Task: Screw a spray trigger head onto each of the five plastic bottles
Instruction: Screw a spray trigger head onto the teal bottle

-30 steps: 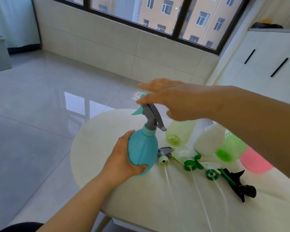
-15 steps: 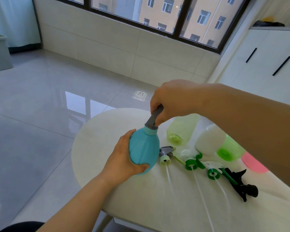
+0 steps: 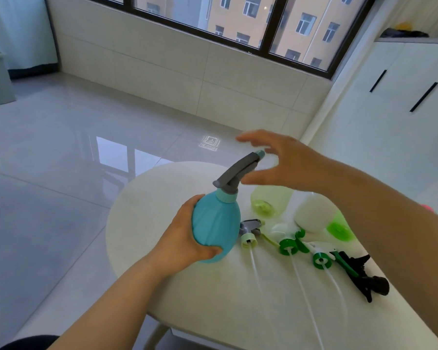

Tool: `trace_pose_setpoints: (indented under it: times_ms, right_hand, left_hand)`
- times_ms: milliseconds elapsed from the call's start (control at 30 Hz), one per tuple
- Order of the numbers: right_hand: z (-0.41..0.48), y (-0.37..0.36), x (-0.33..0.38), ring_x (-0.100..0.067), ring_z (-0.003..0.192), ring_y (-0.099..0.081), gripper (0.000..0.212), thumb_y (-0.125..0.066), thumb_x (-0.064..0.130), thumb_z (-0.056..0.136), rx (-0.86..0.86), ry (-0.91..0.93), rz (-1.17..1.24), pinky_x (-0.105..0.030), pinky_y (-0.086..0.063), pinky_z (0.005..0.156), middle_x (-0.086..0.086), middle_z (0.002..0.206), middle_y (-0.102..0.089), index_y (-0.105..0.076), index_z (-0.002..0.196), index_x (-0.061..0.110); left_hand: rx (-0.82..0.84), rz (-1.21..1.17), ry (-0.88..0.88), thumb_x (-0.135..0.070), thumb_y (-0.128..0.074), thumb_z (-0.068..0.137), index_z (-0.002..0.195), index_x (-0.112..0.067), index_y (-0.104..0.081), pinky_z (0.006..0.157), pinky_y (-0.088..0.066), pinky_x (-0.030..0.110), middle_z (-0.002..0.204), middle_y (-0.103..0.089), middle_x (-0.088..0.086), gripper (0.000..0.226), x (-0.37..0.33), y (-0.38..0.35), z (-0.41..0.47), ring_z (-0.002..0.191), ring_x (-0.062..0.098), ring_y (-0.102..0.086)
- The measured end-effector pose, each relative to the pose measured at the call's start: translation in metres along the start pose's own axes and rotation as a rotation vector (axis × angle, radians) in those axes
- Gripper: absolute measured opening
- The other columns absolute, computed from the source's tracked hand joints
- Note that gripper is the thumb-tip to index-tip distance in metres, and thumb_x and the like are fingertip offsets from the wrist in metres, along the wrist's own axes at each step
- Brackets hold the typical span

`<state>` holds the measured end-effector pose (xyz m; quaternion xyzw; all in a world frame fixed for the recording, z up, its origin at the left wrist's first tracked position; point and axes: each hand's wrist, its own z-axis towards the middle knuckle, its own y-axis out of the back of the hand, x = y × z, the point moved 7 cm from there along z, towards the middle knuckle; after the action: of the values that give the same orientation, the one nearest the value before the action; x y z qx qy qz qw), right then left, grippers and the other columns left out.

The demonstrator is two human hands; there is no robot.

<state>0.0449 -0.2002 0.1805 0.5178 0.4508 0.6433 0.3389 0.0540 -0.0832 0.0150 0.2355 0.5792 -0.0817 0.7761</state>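
Observation:
My left hand [image 3: 181,236] grips the round body of a teal bottle [image 3: 216,228], held upright over the table's left part. A grey spray trigger head [image 3: 238,171] sits on its neck, nozzle pointing up and right. My right hand [image 3: 286,162] hovers just right of the head with fingers spread, holding nothing. Lying on the table are a pale green bottle [image 3: 271,202], a white bottle [image 3: 314,214], a bright green bottle [image 3: 339,227] and a pink bottle [image 3: 429,208], mostly hidden by my right arm. Loose trigger heads lie in a row: grey-and-pale-green [image 3: 249,229], green-and-white [image 3: 290,245], another green-and-white [image 3: 323,256], black [image 3: 364,276].
The round cream table [image 3: 182,294] has its left and near edges close to the bottle, with glossy tiled floor [image 3: 61,173] below. Thin dip tubes [image 3: 306,299] trail from the loose heads toward me. White cabinets [image 3: 395,109] stand at the right.
My right hand was closed on the trigger head half a second ago; now it has let go and opened beside it. The head's nozzle now points up-right. The left hand kept its hold.

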Motion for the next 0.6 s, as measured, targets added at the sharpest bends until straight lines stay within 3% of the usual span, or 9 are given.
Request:
trace_pose_setpoints:
  times_ms: [67, 100, 200, 333, 467, 600]
  right_hand:
    - [-0.002, -0.007, 0.001, -0.001, 0.102, -0.046, 0.052, -0.071, 0.033, 0.068, 0.031, 0.032, -0.043, -0.007, -0.034, 0.085, 0.017, 0.111, -0.052, -0.053, 0.117, 0.031]
    - [0.001, -0.007, 0.003, -0.004, 0.095, -0.050, 0.044, -0.071, 0.033, 0.069, 0.035, 0.043, -0.090, -0.008, -0.037, 0.080, 0.015, 0.103, -0.057, -0.058, 0.111, 0.029]
    - [0.012, -0.001, 0.012, -0.018, 0.076, -0.058, 0.023, -0.069, 0.032, 0.070, 0.023, 0.062, -0.215, -0.032, -0.047, 0.072, -0.001, 0.080, -0.069, -0.067, 0.089, 0.020]
    - [0.011, 0.001, 0.014, -0.011, 0.055, -0.047, 0.024, -0.069, 0.037, 0.068, 0.000, 0.078, -0.236, -0.029, -0.040, 0.059, 0.001, 0.063, -0.060, -0.068, 0.082, 0.017]
    - [0.009, 0.002, 0.013, -0.009, 0.052, -0.044, 0.025, -0.069, 0.038, 0.068, -0.017, 0.050, -0.235, -0.025, -0.036, 0.055, 0.010, 0.056, -0.052, -0.068, 0.081, 0.017]
    - [0.006, 0.001, 0.015, -0.009, 0.051, -0.043, 0.025, -0.068, 0.039, 0.069, -0.039, 0.048, -0.231, -0.023, -0.034, 0.052, 0.012, 0.053, -0.048, -0.068, 0.080, 0.016]
  left_hand:
    - [0.016, -0.012, 0.012, -0.021, -0.081, 0.051, 0.104, -0.055, -0.026, 0.067, -0.039, -0.003, 0.112, -0.039, -0.028, 0.083, 0.000, 0.000, 0.001, 0.102, -0.009, -0.043]
    - [0.016, -0.012, 0.012, -0.022, -0.081, 0.050, 0.104, -0.055, -0.026, 0.067, -0.040, -0.003, 0.111, -0.039, -0.029, 0.083, 0.000, 0.000, 0.001, 0.102, -0.009, -0.043]
    - [-0.033, 0.006, 0.001, -0.017, -0.083, 0.054, 0.104, -0.054, -0.026, 0.068, -0.039, -0.004, 0.109, -0.037, -0.030, 0.085, 0.001, -0.001, 0.000, 0.101, -0.013, -0.041]
    - [-0.060, 0.019, -0.019, -0.017, -0.084, 0.053, 0.104, -0.053, -0.027, 0.068, -0.037, -0.006, 0.108, -0.036, -0.031, 0.084, 0.000, -0.003, -0.001, 0.098, -0.023, -0.037]
    - [-0.077, 0.014, 0.004, -0.030, -0.077, 0.045, 0.104, -0.052, -0.027, 0.068, -0.040, -0.001, 0.108, -0.037, -0.031, 0.080, -0.002, -0.004, -0.001, 0.100, -0.016, -0.041]
    - [-0.093, 0.027, -0.010, -0.025, -0.081, 0.047, 0.105, -0.050, -0.026, 0.069, -0.038, 0.002, 0.108, -0.037, -0.030, 0.084, -0.002, -0.004, -0.002, 0.100, -0.014, -0.041]
